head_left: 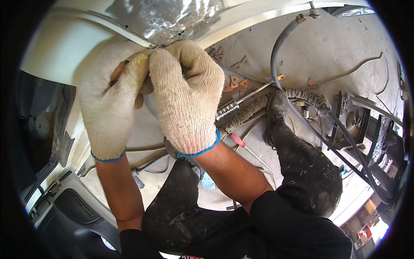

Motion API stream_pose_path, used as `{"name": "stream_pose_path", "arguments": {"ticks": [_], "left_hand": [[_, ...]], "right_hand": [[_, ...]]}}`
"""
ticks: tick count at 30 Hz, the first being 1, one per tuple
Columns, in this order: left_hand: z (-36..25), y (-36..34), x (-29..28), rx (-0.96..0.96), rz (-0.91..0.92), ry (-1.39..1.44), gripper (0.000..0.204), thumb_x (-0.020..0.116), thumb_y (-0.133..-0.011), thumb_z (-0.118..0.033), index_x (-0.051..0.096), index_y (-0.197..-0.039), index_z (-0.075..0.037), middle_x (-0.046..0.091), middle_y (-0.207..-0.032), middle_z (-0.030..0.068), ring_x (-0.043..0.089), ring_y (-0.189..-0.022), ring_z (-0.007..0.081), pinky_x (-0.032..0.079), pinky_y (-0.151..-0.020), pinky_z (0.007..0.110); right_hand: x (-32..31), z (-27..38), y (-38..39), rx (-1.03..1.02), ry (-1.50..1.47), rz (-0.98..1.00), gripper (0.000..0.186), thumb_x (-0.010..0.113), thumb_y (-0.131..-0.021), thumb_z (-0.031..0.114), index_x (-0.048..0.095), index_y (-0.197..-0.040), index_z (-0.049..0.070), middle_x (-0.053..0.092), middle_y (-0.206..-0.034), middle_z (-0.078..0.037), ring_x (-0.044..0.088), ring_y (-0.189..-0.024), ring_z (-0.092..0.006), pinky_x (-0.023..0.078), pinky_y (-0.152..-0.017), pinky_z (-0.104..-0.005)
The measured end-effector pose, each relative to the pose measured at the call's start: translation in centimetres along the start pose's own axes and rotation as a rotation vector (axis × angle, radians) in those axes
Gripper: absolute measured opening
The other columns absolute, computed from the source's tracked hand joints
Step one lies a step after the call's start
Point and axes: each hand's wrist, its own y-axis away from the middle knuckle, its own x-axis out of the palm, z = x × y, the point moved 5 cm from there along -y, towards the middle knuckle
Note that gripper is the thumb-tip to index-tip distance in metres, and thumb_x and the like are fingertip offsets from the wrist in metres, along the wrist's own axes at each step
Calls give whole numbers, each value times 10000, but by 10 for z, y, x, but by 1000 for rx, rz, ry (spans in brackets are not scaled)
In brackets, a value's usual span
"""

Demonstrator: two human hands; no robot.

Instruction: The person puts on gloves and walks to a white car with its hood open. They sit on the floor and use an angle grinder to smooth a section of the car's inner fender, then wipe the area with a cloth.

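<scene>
Standing over a dusty floor [336,47], a person presses both gloved hands up against a big white panel [64,47] with crinkly silver foil [168,17] on it. The left hand [113,99] and right hand [186,93] are curled tight, touching each other, pinching something small at the panel's edge; I cannot tell what. A grey hose [278,47] and a screwdriver [248,97] lie on the floor below.
</scene>
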Motion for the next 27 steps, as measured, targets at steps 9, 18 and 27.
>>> {"name": "stream_pose_path", "arguments": {"ticks": [9,18,27], "left_hand": [[-6,7,3,-154,-16,37,171,606,-911,-37,653,-1060,32,609,-896,26,533,-706,75,416,-594,216],[-12,8,4,-73,-12,-18,194,650,-921,-67,684,-1103,-8,631,-780,0,518,-594,29,376,-486,185],[-13,14,6,-161,-92,-28,203,635,-930,-63,685,-1121,-17,624,-750,-13,512,-595,22,378,-491,179]], "right_hand": [[-3,-2,0,-15,29,51,231,605,-939,135,606,-752,-1,581,-646,-11,532,-575,-58,436,-515,-228],[-4,2,0,-4,42,30,231,602,-916,118,591,-723,-9,561,-622,-19,495,-575,-56,421,-513,-245],[-2,5,1,49,5,-2,224,594,-883,79,552,-686,-19,522,-580,-40,461,-568,-69,414,-504,-280]]}}
